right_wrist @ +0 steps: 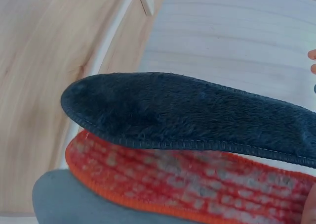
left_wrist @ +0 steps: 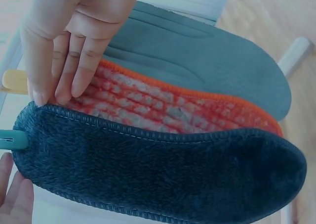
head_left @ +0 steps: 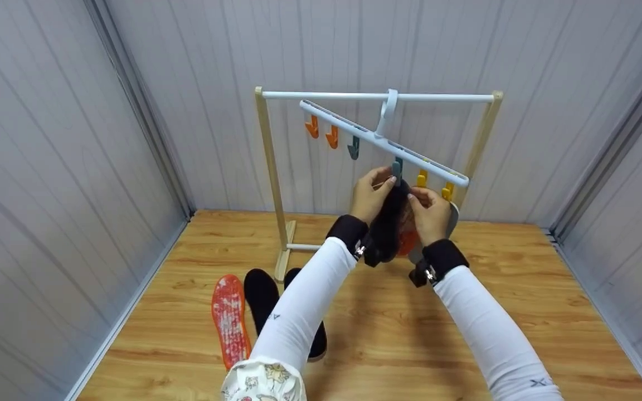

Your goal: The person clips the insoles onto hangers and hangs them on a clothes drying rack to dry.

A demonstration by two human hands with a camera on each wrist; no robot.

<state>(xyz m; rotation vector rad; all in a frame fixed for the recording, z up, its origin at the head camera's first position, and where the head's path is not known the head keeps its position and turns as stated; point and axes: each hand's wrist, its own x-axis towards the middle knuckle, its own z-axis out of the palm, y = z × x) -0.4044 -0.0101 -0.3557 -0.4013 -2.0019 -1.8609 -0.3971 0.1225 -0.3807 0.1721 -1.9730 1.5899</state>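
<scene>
A dark plush insole (head_left: 385,225) hangs by its narrow end from a dark green clip (head_left: 397,171). My left hand (head_left: 371,195) holds the insole's left edge close to that clip, its fingertips partly hidden. On the opposite edge my right hand (head_left: 431,214) pinches the same end between thumb and fingers. Right beside it hangs a red and white insole with an orange rim (left_wrist: 163,103), overlapped by the dark one. Beyond that is a grey insole (left_wrist: 207,51). The right wrist view shows the dark insole's fuzzy face (right_wrist: 187,112).
The white hanger bar (head_left: 349,125) hooks onto a rack's white rail (head_left: 326,96). Two orange clips (head_left: 331,137) and another dark green clip (head_left: 354,148) dangle at left, yellow clips (head_left: 422,178) at right. A red insole (head_left: 230,317) and dark insoles (head_left: 261,292) lie on the wooden floor.
</scene>
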